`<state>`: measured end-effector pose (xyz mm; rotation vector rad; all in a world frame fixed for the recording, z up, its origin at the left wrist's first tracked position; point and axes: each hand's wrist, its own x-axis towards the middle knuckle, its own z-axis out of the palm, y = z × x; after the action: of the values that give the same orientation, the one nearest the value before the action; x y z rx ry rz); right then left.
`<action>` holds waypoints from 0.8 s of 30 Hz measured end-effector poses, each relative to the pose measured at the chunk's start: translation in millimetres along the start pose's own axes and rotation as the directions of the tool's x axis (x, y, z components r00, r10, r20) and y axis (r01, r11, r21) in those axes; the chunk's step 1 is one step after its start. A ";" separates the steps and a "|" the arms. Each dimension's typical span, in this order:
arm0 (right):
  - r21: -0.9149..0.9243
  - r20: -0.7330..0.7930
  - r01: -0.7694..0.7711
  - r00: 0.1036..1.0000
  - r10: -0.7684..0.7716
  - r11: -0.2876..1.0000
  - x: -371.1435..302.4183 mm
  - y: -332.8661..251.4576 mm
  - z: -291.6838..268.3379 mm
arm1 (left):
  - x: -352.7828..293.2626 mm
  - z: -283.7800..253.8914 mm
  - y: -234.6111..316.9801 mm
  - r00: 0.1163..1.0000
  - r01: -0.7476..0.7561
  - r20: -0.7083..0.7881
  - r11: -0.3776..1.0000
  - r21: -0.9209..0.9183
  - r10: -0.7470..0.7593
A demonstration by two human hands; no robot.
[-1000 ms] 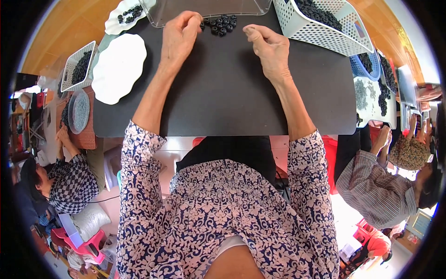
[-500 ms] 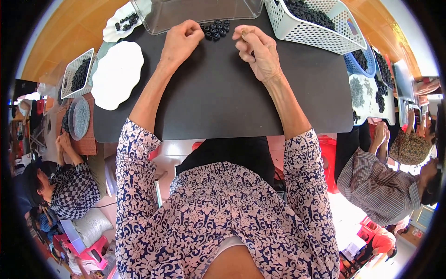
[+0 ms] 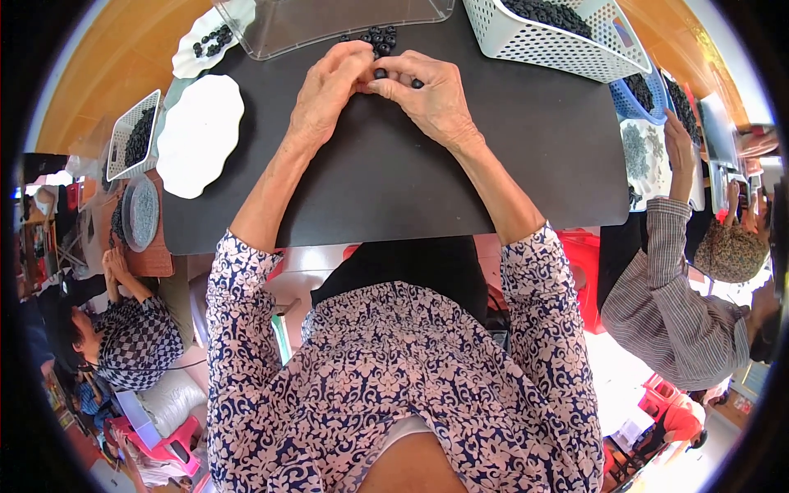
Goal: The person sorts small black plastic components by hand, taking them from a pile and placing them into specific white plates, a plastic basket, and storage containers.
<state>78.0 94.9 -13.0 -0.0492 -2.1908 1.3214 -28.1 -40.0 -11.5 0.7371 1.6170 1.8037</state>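
Observation:
Over the far part of a dark tabletop [image 3: 394, 172], my two hands meet at their fingertips. My right hand [image 3: 436, 100] is closed in a pinch, with a small round black piece [image 3: 380, 74] at its thumb and forefinger. A second black piece [image 3: 417, 83] shows between its curled fingers. My left hand [image 3: 325, 97] has its fingers bent together against the right fingertips; what they hold, if anything, is hidden. Just beyond both hands lies a loose group of shiny black round pieces [image 3: 383, 38], partly covered by the left hand.
A clear plastic tray [image 3: 261, 51] stands at the far edge. White scalloped plates [image 3: 200, 135] lie left, one [image 3: 186, 59] carrying black pieces. A white perforated basket [image 3: 567, 67] of black pieces and a blue basket [image 3: 629, 105] stand right. Co-workers sit on both sides.
My hands came together from apart, the right moving left to meet the left. Black pieces now show in my right hand. The right co-worker's arm has reached forward beside the blue basket.

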 end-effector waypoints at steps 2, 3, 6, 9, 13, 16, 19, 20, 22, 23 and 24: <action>0.032 -0.048 0.012 0.999 -0.010 0.999 -1.0 -4.6 0.9 | 0.0 3.3 0.0 0.999 -0.045 0.002 0.999 0.014 0.045; 0.033 -0.048 0.010 0.999 -0.008 0.999 -1.4 -4.6 0.9 | 0.4 6.3 0.3 0.996 -0.092 0.006 0.995 0.026 0.092; -0.037 -0.054 0.013 0.998 -0.015 0.999 -2.1 -4.4 2.6 | -3.6 14.8 4.7 0.991 -0.126 0.075 0.976 0.176 0.115; 0.020 -0.117 0.051 0.992 -0.048 0.998 -3.4 -3.4 3.3 | -9.5 23.6 1.4 0.976 -0.219 0.058 0.926 0.308 0.212; 0.040 -0.104 0.009 0.995 -0.005 0.999 -3.4 9.1 4.2 | -10.2 25.9 -1.2 0.980 -0.198 0.068 0.954 0.224 0.188; 0.223 -0.074 -0.082 0.992 0.100 0.971 -0.3 6.9 2.7 | -7.1 25.3 1.3 0.980 -0.196 0.001 0.978 0.076 0.197; 0.521 0.034 -0.278 0.951 0.306 0.807 1.2 2.2 -9.4 | 4.6 -6.9 3.7 0.912 -0.315 -0.109 0.846 0.431 0.395; 0.644 0.091 -0.321 0.934 0.346 0.695 3.7 5.3 -14.0 | 6.5 -10.8 9.8 0.909 -0.233 -0.174 0.810 0.539 0.377; 0.767 0.122 -0.328 0.918 0.377 0.552 4.3 7.9 -16.2 | 16.9 -14.1 1.2 0.889 -0.292 -0.076 0.685 0.668 0.452; 0.768 0.125 -0.327 0.920 0.373 0.551 4.7 9.6 -15.1 | 19.1 -14.5 1.5 0.863 -0.339 0.030 0.534 0.774 0.504; 0.758 0.128 -0.322 0.926 0.355 0.567 4.4 13.2 -13.9 | 21.7 -14.6 3.0 0.912 -0.292 0.078 0.505 0.812 0.402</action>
<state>77.8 114.1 -17.0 -0.1710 -1.4293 2.3699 -53.6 -33.6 -9.8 1.4763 2.5761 1.2490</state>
